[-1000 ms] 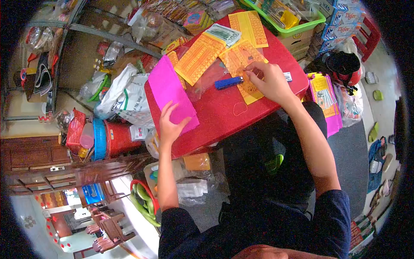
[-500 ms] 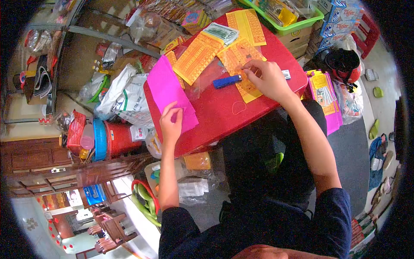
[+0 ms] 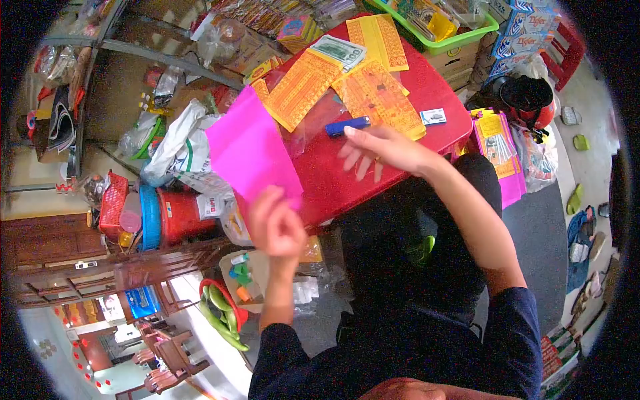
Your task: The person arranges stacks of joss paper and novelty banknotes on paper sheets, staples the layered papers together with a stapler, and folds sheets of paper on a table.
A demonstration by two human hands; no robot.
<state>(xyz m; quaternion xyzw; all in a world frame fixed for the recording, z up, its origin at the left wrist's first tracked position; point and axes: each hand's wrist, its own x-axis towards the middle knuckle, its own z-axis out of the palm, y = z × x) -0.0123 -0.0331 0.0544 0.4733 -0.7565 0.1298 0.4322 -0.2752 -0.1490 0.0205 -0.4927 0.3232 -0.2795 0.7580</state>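
My left hand (image 3: 277, 223), smeared by motion, is closed on the near corner of a bright pink paper sheet (image 3: 250, 143), which hangs over the left edge of the red table (image 3: 320, 187). With fingers apart and slightly blurred, my right hand (image 3: 387, 150) hovers above the table's near side and holds nothing visible. Just beyond its fingertips lies a blue stapler (image 3: 347, 127). Orange-printed yellow papers (image 3: 377, 97) are spread toward the far side, with a stack of printed banknotes (image 3: 337, 50) among them. A small white-and-blue box (image 3: 433, 117) sits at the right.
A green basket (image 3: 460, 43) stands beyond the table. Bundled pink and yellow papers (image 3: 497, 147) lie to the right beside a dark helmet-like object (image 3: 530, 97). On the left are a white plastic bag (image 3: 183, 143) and a red bucket (image 3: 180, 215).
My left hand has moved right and nearer to me, and the pink sheet has shifted and spread flatter. My right hand has drawn back from the yellow papers, its fingers spreading.
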